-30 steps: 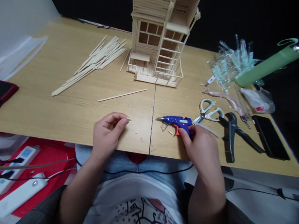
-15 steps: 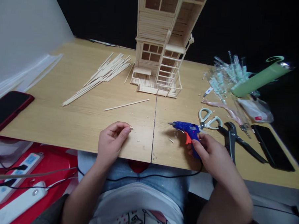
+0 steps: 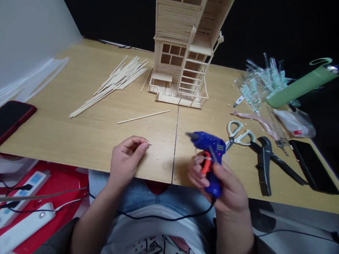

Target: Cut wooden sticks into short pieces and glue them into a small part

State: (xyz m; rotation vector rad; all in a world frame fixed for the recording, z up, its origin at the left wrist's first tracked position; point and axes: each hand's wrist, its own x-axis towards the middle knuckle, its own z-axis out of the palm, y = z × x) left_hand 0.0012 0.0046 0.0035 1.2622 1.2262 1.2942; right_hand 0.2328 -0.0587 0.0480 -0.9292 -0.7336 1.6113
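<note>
My left hand rests at the table's near edge, its fingers pinched on a tiny wooden stick piece. Lifted off the table, my right hand grips a blue hot glue gun by its handle, a finger at the orange trigger and the nozzle pointing left towards the left hand. A black cord trails from the gun across my lap. A tall house model made of thin wooden sticks stands at the back middle of the wooden table.
A loose pile of wooden sticks and one single stick lie left of the model. Scissors, black pliers, a phone, plastic wrappers and a green roll lie at right. Power strips sit on the floor at left.
My right hand has lifted the glue gun off the table and brought it closer to me, nozzle tilted up to the left. The left hand has stayed in place.
</note>
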